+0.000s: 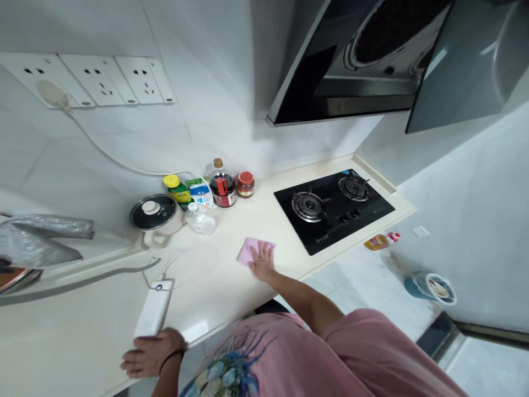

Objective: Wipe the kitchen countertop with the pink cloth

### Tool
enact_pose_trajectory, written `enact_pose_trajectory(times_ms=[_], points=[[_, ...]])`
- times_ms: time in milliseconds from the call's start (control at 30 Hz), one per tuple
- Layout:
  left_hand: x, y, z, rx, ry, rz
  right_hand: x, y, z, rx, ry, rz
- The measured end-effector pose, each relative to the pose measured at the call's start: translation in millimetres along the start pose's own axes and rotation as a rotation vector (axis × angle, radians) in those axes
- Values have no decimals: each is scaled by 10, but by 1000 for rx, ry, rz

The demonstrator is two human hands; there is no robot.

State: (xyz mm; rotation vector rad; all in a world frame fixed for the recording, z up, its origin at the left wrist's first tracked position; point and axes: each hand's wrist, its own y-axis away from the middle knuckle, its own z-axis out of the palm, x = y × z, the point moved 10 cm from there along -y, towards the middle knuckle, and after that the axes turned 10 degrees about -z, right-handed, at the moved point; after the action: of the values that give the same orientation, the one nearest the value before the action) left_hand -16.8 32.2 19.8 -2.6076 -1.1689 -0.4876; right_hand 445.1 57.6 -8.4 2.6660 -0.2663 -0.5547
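Note:
My right hand lies flat on a pink cloth, pressing it against the cream countertop just left of the gas hob. Its fingers are spread over the cloth's right part. At the counter's front edge, my left hand rests palm down, fingers stretched out, with a dark band at the wrist. It is beside the near end of a white power bank, which has a cable plugged into its far end. Whether the hand touches the power bank is hard to see.
A black two-burner hob sits under a range hood. Along the wall stand a lidded electric pot, a clear plastic bottle, a dark sauce bottle and a red-lidded jar. A bin stands on the floor.

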Motion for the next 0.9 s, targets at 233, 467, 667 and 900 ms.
enact_pose_trajectory(times_ms=[233,467,667,900], points=[[31,9,-20,-20,-10,-28,-1450,229,659,-89,-40,-523],[7,-1,-2,0,-3,-24,-665,191,278,-38,-18,-411],[-11,-15,33,-11,-23,-31,1014,468,-268,73,69,66],[30,11,-1,-19,-2,-5,1576,919,-103,155,100,324]])
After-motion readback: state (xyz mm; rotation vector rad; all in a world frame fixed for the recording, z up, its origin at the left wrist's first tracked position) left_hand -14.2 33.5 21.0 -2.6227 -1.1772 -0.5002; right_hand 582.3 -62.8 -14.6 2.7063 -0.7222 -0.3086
